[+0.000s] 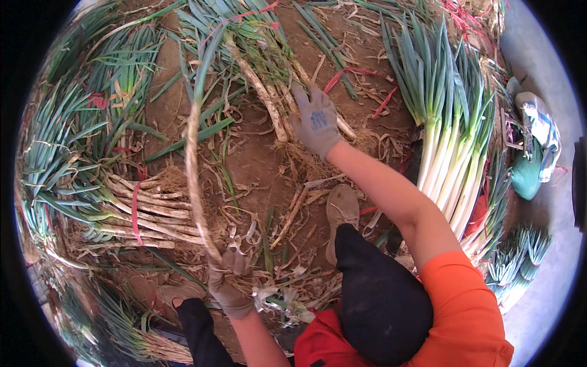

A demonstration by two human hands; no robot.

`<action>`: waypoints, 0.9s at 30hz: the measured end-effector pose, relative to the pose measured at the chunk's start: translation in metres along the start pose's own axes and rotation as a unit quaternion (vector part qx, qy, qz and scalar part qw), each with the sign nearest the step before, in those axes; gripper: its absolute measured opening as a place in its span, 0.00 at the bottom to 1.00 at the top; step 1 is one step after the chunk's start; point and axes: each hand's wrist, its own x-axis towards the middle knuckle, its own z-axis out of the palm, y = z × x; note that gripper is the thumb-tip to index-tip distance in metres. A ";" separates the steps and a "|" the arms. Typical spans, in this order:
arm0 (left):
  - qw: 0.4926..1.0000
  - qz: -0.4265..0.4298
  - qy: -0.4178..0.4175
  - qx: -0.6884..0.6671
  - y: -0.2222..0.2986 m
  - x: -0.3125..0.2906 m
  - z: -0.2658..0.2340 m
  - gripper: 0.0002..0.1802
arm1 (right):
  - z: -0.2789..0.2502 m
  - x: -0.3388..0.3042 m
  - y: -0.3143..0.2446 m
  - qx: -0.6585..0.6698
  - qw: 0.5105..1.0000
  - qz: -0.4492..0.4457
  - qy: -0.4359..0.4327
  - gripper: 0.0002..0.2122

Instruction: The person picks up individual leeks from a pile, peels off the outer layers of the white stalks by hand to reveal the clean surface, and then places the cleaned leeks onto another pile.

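Observation:
My left hand [230, 286], in a grey work glove, is closed round the root end of a long, soil-stained green onion [193, 153]. The stalk stands nearly upright from my fist, its green leaves bending away at the top. Farther off to the right, my gloved right hand [317, 121] reaches over loose unpeeled green onions [260, 88] on the ground. Its fingers are spread and lie on or just over the stalks near their roots; I see nothing gripped in them.
A bundle of dirty green onions tied with red tape [150, 211] lies at left. Cleaned onions with white stems [449, 165] are stacked at right. Dry peelings and red strips litter the soil around my shoe [342, 214]. A green bag [527, 172] sits far right.

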 end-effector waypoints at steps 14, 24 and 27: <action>0.986 0.071 -0.028 -0.149 0.049 -0.051 0.029 0.19 | 0.002 -0.106 -0.067 0.280 0.842 -0.282 -0.365 0.13; 1.000 -0.005 0.013 -0.004 -0.010 -0.030 -0.003 0.30 | -0.004 -0.118 -0.057 0.266 0.947 -0.123 -0.132 0.09; 0.991 -0.020 0.102 0.081 -0.020 -0.027 -0.018 0.25 | 0.015 -0.052 -0.008 0.072 0.997 0.010 -0.005 0.18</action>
